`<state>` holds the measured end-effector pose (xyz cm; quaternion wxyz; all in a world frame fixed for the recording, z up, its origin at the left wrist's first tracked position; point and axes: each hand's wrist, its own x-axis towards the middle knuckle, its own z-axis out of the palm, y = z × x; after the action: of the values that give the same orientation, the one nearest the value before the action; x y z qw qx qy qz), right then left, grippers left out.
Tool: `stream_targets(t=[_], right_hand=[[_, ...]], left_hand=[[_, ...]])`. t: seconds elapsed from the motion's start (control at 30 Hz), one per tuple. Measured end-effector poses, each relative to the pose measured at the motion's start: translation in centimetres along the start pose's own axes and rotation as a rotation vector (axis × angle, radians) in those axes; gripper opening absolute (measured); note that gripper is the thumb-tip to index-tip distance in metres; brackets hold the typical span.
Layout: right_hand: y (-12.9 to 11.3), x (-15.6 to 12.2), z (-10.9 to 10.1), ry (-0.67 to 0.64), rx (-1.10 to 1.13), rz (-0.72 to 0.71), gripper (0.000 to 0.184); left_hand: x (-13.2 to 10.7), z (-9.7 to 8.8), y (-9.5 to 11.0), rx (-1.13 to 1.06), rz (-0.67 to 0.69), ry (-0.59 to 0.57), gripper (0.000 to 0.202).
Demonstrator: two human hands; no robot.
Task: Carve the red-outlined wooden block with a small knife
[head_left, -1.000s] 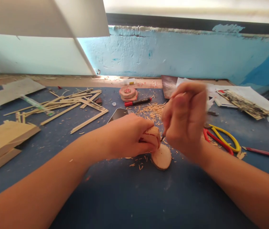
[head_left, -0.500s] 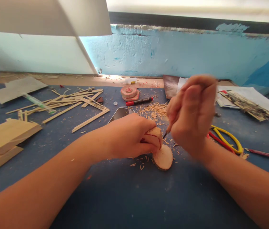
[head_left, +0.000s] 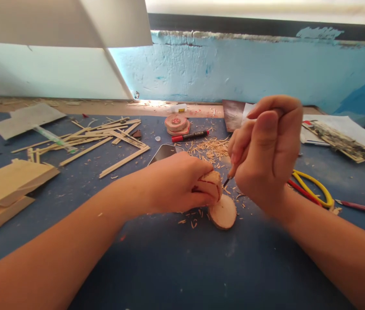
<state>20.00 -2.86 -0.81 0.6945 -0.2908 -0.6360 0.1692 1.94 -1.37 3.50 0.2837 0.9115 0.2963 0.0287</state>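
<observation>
My left hand (head_left: 172, 183) grips a small round wooden piece (head_left: 210, 184) marked with red lines, holding it on edge on top of a flat wooden slice (head_left: 223, 212) that lies on the blue table (head_left: 182, 267). My right hand (head_left: 266, 150) is closed in a fist around a thin carving tool (head_left: 226, 181). The tool's dark tip points down and left, right beside the held piece. Wood shavings (head_left: 208, 148) lie scattered around both hands.
A phone (head_left: 164, 151) lies just behind my left hand. Farther back are a red marker (head_left: 189, 136), a stack of wooden discs (head_left: 176, 124) and several wooden sticks (head_left: 104, 140). Wooden boards (head_left: 7, 183) sit at the left. Yellow-and-red pliers (head_left: 311, 189) and papers (head_left: 340, 133) lie right.
My right hand has risen and shifted slightly right, with the tool still in it. My left hand and the wooden piece have stayed put.
</observation>
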Motion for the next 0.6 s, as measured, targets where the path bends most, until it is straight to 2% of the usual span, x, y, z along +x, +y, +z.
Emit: stream_targets(t=[0.13,0.27,0.47,0.6], right_hand=[[0.1,0.1,0.0,-0.044,0.007,0.012,0.013],[0.0,0.2,0.0,-0.013,0.013,0.011,0.013],[0.2,-0.5,-0.3,-0.049,-0.071,0.015,0.015],[0.5,-0.9,-0.6,-0.159,-0.093,-0.01,0.01]], left_hand=[[0.0,0.0,0.0,-0.018,0.008,-0.002,0.007],[0.0,0.0,0.0,-0.001,0.012,-0.003,0.004],[0.1,-0.1,-0.1,0.001,0.005,0.0,0.004],[0.0,0.0,-0.3,-0.023,0.05,0.014,0.007]])
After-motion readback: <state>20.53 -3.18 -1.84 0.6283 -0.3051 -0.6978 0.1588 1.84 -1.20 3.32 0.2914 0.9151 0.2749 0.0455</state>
